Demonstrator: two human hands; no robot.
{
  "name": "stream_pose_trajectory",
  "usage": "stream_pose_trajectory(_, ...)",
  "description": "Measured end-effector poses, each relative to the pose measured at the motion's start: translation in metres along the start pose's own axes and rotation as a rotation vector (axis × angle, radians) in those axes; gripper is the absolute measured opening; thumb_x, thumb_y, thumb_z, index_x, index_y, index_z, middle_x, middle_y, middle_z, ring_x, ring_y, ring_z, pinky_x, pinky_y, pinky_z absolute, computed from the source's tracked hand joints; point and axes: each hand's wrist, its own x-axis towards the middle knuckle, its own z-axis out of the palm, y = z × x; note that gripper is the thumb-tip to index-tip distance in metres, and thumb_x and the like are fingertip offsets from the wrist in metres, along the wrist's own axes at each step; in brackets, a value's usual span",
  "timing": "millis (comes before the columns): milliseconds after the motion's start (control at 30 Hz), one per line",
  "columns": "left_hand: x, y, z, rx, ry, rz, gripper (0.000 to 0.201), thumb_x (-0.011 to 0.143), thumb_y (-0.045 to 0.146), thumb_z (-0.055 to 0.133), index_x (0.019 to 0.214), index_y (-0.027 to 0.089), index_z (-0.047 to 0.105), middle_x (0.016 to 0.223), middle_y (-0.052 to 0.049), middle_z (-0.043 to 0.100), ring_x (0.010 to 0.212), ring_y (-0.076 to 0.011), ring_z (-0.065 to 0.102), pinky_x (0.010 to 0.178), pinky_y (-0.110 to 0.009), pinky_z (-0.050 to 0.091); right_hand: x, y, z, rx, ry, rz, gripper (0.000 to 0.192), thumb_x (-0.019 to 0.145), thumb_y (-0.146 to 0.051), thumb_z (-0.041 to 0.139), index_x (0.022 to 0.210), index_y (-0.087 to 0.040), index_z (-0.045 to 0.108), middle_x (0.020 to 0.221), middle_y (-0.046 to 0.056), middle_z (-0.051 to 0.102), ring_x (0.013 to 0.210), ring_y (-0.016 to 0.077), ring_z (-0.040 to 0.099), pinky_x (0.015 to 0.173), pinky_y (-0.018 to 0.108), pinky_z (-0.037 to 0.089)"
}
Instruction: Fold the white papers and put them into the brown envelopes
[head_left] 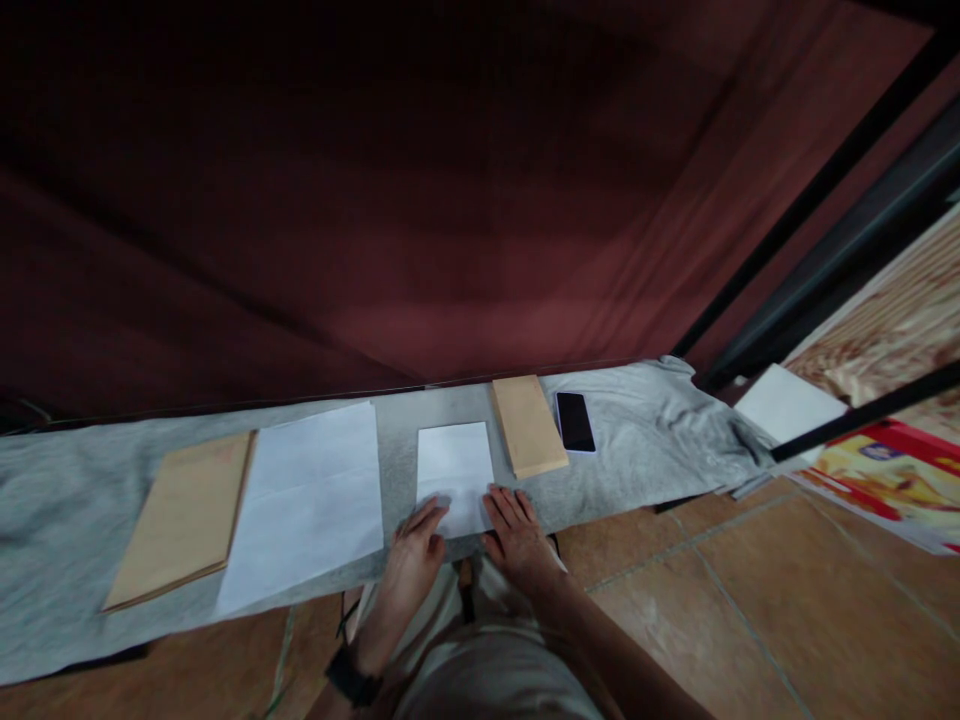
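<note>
A small white sheet of paper (454, 455) lies on the grey cloth right in front of me; it looks like a folded sheet, though its layers cannot be made out. My left hand (414, 552) rests at its lower left edge, fingers stretched onto the paper and thumb apart. At the lower right edge my right hand (519, 535) lies flat, fingertips on the paper's border. Left of it is a stack of larger white sheets (311, 500). Just right of it sits a stack of narrow brown envelopes (529, 425).
Larger brown envelopes (184, 515) lie at the far left. A phone (575, 422) with a dark screen is beside the narrow envelopes. The grey cloth (637, 470) covers a narrow bench against a dark red curtain (465, 250). At right are black poles and a red box (892, 480).
</note>
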Motion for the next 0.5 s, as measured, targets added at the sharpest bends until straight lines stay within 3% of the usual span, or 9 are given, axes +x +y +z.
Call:
stream_pose_trajectory(267,-0.002,0.007,-0.007,-0.597,0.013,-0.297,0.045,0.087,0.026,0.052,0.127,0.017,0.069,0.132,-0.012,0.073,0.118,-0.0245,0.071,0.108,-0.044,0.055,0.001,0.001,-0.005,0.089,-0.026,0.025,0.05,0.1,-0.031,0.057,0.148,-0.015,0.054,0.155,0.015,0.053,0.142,0.0292,0.049,0.121,0.052,0.034)
stream_pose_trajectory(400,-0.011,0.01,-0.016,-0.797,-0.024,-0.344,0.044,0.085,0.034,0.062,0.126,0.019,0.07,0.132,-0.011,0.072,0.118,-0.0266,0.071,0.108,-0.046,0.054,0.003,0.009,-0.007,0.258,-0.03,0.042,0.041,0.1,-0.017,0.053,0.14,-0.025,0.063,0.144,0.008,0.064,0.134,0.0226,0.058,0.12,0.049,0.037)
stream_pose_trajectory(500,-0.018,0.004,-0.019,-0.785,-0.052,-0.306,0.046,0.082,0.033,0.064,0.126,0.021,0.071,0.134,-0.01,0.072,0.12,-0.0273,0.07,0.108,-0.048,0.054,0.007,0.015,-0.01,0.407,-0.018,0.093,0.035,0.1,-0.012,0.053,0.126,-0.028,0.071,0.129,0.006,0.073,0.123,0.0209,0.065,0.116,0.046,0.041)
